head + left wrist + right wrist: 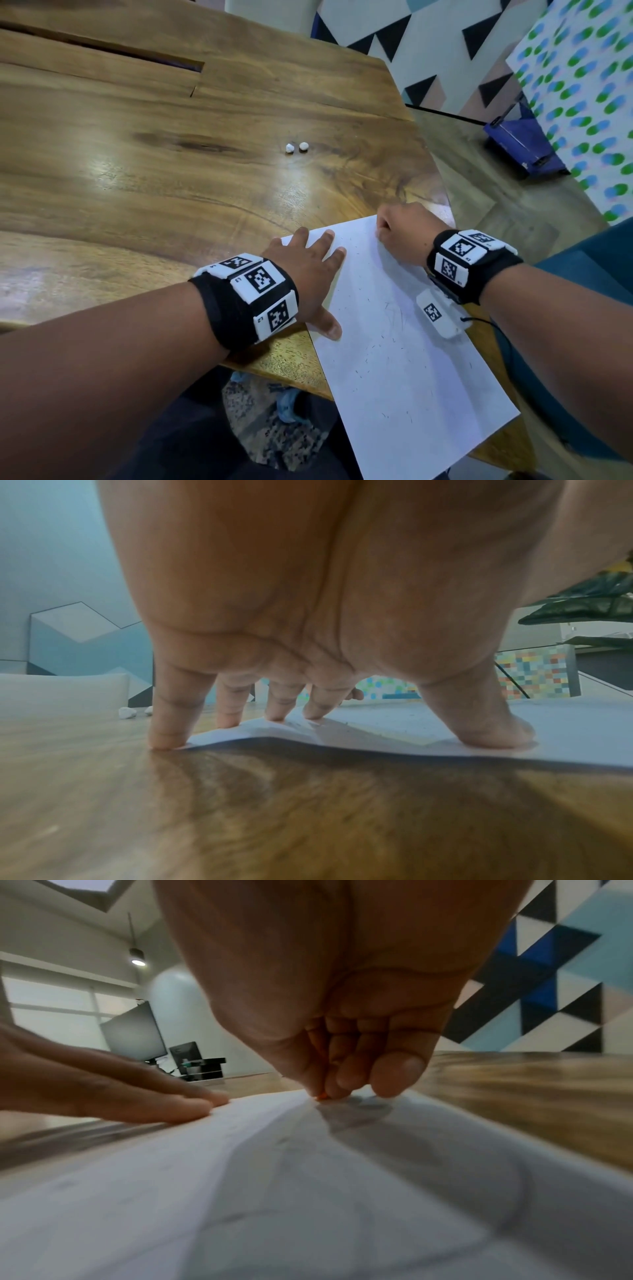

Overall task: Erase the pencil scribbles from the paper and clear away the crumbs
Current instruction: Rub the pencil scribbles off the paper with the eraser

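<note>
A white sheet of paper [394,359] lies at the near right corner of the wooden table, speckled with dark eraser crumbs [394,315] and faint pencil marks. My left hand [305,267] lies flat with spread fingers [167,723] pressing the paper's left edge, which buckles a little. At the paper's far corner, my right hand [400,229] is curled and pinches a small orange eraser [322,1096] against the sheet; only its tip shows below the fingers [394,1074].
Two small white crumpled balls [297,147] sit on the wooden table [137,171] beyond the paper. The table's right edge runs close to my right hand. A blue cart [520,140] stands on the floor to the right.
</note>
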The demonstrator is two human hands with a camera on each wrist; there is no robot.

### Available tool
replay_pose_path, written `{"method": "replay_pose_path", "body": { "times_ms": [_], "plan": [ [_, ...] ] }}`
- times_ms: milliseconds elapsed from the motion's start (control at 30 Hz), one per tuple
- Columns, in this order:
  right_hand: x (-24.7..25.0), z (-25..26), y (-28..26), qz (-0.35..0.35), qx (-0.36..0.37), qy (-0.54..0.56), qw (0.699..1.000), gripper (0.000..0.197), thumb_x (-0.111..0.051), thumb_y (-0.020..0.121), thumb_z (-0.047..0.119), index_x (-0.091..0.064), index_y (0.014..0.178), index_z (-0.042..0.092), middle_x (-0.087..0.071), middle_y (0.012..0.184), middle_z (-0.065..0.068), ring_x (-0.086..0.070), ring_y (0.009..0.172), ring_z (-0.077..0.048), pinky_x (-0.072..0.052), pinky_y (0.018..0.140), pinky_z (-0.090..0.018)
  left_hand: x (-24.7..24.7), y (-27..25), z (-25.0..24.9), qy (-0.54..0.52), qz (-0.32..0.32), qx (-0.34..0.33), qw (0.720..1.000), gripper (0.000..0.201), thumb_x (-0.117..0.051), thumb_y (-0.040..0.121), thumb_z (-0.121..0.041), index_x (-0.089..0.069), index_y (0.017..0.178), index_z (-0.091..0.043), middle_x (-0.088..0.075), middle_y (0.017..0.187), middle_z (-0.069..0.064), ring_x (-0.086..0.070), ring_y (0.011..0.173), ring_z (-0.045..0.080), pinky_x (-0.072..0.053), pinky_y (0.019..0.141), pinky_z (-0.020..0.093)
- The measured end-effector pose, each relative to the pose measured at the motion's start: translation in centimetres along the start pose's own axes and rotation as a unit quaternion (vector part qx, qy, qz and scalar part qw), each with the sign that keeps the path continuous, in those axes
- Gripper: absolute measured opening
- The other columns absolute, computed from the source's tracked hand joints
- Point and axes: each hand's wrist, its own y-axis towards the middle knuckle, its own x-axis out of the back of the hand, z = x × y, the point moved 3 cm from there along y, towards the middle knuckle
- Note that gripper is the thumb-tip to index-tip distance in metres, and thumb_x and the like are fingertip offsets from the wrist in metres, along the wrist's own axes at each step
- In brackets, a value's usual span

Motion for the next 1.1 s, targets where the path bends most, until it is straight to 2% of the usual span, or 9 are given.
{"method": "replay_pose_path", "body": {
  "times_ms": [67, 167, 367, 467, 567, 667, 900, 1033, 1100],
  "plan": [
    [-0.5, 1.4, -0.6, 0.01, 0.042, 0.01, 0.999, 0.016, -0.042, 0.091, 0.019, -0.054, 0.081, 0.018, -0.06, 0.076, -0.002, -0.06, 0.072, -0.024, -0.051, 0.062, -0.036, -0.1, 0.1, 0.1, -0.001, -0.003, -0.002, 1.0, 0.133, -0.065, 0.07, -0.085, 0.007, 0.163, -0.023, 0.015, 0.171, 0.003, 0.006, 0.155, 0.039, -0.019, 0.121, 0.063],
    [-1.2, 3.0, -1.2, 0.011, 0.092, 0.015, 0.996, 0.012, -0.045, 0.093, 0.022, -0.052, 0.085, 0.017, -0.061, 0.076, -0.001, -0.058, 0.074, -0.023, -0.051, 0.067, -0.038, -0.2, 0.1, 0.0, 0.001, -0.003, -0.004, 1.0, 0.132, -0.066, 0.07, -0.085, 0.005, 0.163, -0.023, 0.013, 0.171, 0.002, 0.004, 0.155, 0.039, -0.02, 0.12, 0.063],
    [-0.4, 1.4, 2.0, -0.001, 0.006, -0.005, 1.0, 0.011, -0.044, 0.095, 0.018, -0.054, 0.093, 0.017, -0.064, 0.091, -0.008, -0.06, 0.083, -0.028, -0.043, 0.067, -0.032, -0.1, -0.1, 0.0, 0.0, -0.003, -0.003, 1.0, 0.131, -0.066, 0.071, -0.084, 0.006, 0.163, -0.024, 0.015, 0.171, 0.003, 0.006, 0.155, 0.038, -0.018, 0.121, 0.061],
    [0.0, 1.6, 1.9, -0.001, 0.007, -0.018, 1.0, 0.011, -0.044, 0.095, 0.016, -0.055, 0.094, 0.014, -0.065, 0.091, -0.009, -0.061, 0.083, -0.028, -0.043, 0.065, -0.033, -0.1, -0.1, 0.0, -0.002, 0.002, -0.001, 1.0, 0.131, -0.066, 0.072, -0.083, 0.008, 0.163, -0.024, 0.017, 0.171, 0.004, 0.008, 0.156, 0.038, -0.016, 0.122, 0.062],
    [-0.6, 2.8, 0.0, 0.001, 0.063, 0.011, 0.998, 0.012, -0.045, 0.096, 0.023, -0.053, 0.087, 0.02, -0.061, 0.08, 0.0, -0.06, 0.076, -0.024, -0.05, 0.064, -0.036, -0.2, 0.0, 0.1, -0.003, -0.002, -0.002, 1.0, 0.132, -0.067, 0.07, -0.084, 0.006, 0.163, -0.024, 0.014, 0.171, 0.005, 0.006, 0.155, 0.039, -0.017, 0.12, 0.062],
    [-1.5, 3.7, -1.0, 0.013, 0.111, 0.017, 0.994, 0.012, -0.05, 0.094, 0.028, -0.049, 0.084, 0.023, -0.061, 0.079, 0.001, -0.058, 0.076, -0.024, -0.051, 0.067, -0.038, -0.3, 0.1, 0.0, -0.005, -0.004, -0.006, 1.0, 0.132, -0.067, 0.07, -0.084, 0.006, 0.163, -0.025, 0.012, 0.171, 0.006, 0.005, 0.155, 0.04, -0.018, 0.119, 0.063],
    [0.1, -1.2, 1.3, 0.006, -0.032, 0.011, 0.999, 0.017, -0.04, 0.09, 0.014, -0.054, 0.082, 0.018, -0.063, 0.081, -0.004, -0.063, 0.076, -0.026, -0.042, 0.057, -0.03, 0.0, -0.3, 0.0, -0.001, 0.008, -0.01, 1.0, 0.126, -0.064, 0.073, -0.083, 0.009, 0.162, -0.032, 0.018, 0.17, 0.008, 0.009, 0.155, 0.04, -0.015, 0.121, 0.064],
    [0.3, -1.0, -1.1, 0.015, -0.009, 0.02, 1.0, 0.014, -0.045, 0.09, 0.017, -0.057, 0.083, 0.018, -0.064, 0.076, 0.0, -0.064, 0.071, -0.021, -0.047, 0.055, -0.027, 0.1, -0.1, -0.1, 0.002, 0.016, -0.012, 1.0, 0.124, -0.064, 0.073, -0.083, 0.009, 0.161, -0.035, 0.018, 0.17, 0.01, 0.009, 0.155, 0.042, -0.015, 0.12, 0.066],
    [-0.4, -0.5, -3.0, 0.015, 0.017, 0.025, 0.999, 0.012, -0.048, 0.09, 0.018, -0.057, 0.083, 0.017, -0.063, 0.075, 0.0, -0.062, 0.072, -0.022, -0.049, 0.057, -0.029, 0.1, 0.0, -0.1, 0.006, 0.015, -0.012, 1.0, 0.124, -0.064, 0.073, -0.084, 0.008, 0.161, -0.035, 0.017, 0.17, 0.011, 0.008, 0.154, 0.042, -0.016, 0.12, 0.066]
  ]
}}
